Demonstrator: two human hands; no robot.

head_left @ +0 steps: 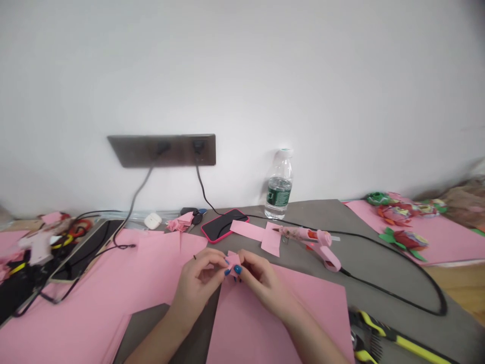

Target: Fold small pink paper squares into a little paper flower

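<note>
A small folded piece of pink paper (234, 259) is pinched between my two hands, above the far edge of a large pink sheet (242, 323). My left hand (200, 275) grips its left side with thumb and fingers closed. On the other side my right hand (259, 275) holds it, the blue-nailed thumb pressed on the front. The fingers hide part of the paper. Just beyond the hands lie cut pink strips (248, 230), with the tip of a pink glue gun (308, 240) resting over one of them.
A phone in a pink case (223, 225) and a water bottle (279, 187) stand near the wall. The glue gun's black cord (424, 275) loops at right, by yellow-black tools (379, 333). Paper flowers (407, 240) lie far right; another phone (89, 250) and pink sheets (76, 313) lie left.
</note>
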